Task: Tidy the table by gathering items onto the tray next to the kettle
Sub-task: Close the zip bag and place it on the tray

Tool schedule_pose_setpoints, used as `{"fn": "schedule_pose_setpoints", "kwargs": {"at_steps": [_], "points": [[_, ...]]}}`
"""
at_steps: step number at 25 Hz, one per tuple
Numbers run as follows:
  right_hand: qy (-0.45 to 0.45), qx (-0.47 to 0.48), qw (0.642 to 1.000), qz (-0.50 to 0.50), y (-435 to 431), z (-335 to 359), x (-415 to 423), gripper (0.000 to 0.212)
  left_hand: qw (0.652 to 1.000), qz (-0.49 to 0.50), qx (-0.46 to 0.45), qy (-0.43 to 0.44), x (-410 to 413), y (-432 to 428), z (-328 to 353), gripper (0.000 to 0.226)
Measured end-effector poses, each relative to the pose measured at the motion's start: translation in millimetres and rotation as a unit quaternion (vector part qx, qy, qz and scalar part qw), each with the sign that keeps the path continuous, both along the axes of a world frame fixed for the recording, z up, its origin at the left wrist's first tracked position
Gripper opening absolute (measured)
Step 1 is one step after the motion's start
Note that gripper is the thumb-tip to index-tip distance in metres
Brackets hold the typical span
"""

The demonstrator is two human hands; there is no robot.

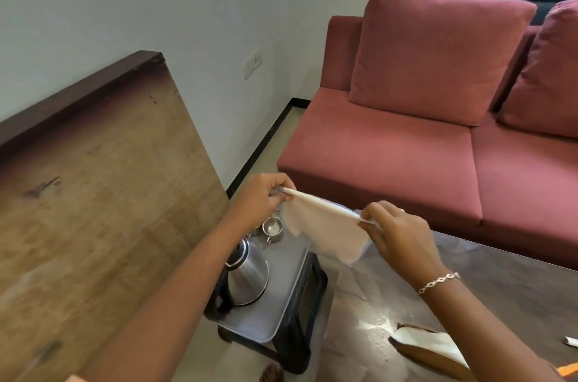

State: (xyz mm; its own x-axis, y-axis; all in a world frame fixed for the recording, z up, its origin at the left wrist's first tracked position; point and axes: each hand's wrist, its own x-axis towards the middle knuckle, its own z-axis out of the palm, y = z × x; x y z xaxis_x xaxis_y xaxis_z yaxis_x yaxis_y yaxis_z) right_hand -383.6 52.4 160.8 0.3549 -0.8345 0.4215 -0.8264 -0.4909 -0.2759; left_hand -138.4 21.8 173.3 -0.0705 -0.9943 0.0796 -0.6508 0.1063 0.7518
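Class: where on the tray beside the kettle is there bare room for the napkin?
Free: on the grey tray, the strip right of the shiny steel kettle and the near corner. Crowded: the far end, with small steel cups.

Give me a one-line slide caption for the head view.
Left hand and right hand pinch a white napkin stretched above the tray holding the kettle and a steel cup.

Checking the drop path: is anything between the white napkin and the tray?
Nothing visible. The white paper napkin, pinched by left hand and right hand, hangs over the grey metal tray; bare surface lies beside the steel kettle.
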Motion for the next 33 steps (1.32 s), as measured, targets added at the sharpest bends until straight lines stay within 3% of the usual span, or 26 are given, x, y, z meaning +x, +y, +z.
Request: {"fn": "schedule_pose_setpoints", "kwargs": {"at_steps": [8,14,21,24,26,28,31,33], "points": [[0.102,0.092,0.988,0.066,-76,-75,126,0.024,0.996,0.042,0.069,-0.048,111,-72,-75,0.020],[0.075,0.245,0.962,0.099,-122,-154,179,0.009,0.985,0.026,0.149,-0.089,169,-110,-153,0.018],[0.084,0.519,0.844,0.108,-145,-202,210,0.018,0.957,-0.069,0.255,-0.120,202,-117,-204,0.011],[0.069,0.565,0.815,0.107,-154,-211,218,0.051,0.922,-0.141,0.332,-0.137,200,-128,-213,0.007],[0.079,0.580,0.802,0.115,-160,-214,223,0.065,0.898,-0.165,0.396,-0.097,192,-134,-212,0.013],[0.077,0.613,0.780,0.101,-163,-216,223,0.061,0.886,-0.153,0.434,-0.057,184,-135,-211,0.021],[0.057,0.688,0.720,0.066,-179,-250,224,0.061,0.835,-0.165,0.515,-0.097,171,-157,-251,0.056],[0.053,0.711,0.697,0.081,-174,-252,227,0.070,0.818,-0.182,0.530,-0.128,164,-156,-251,0.052]]}}
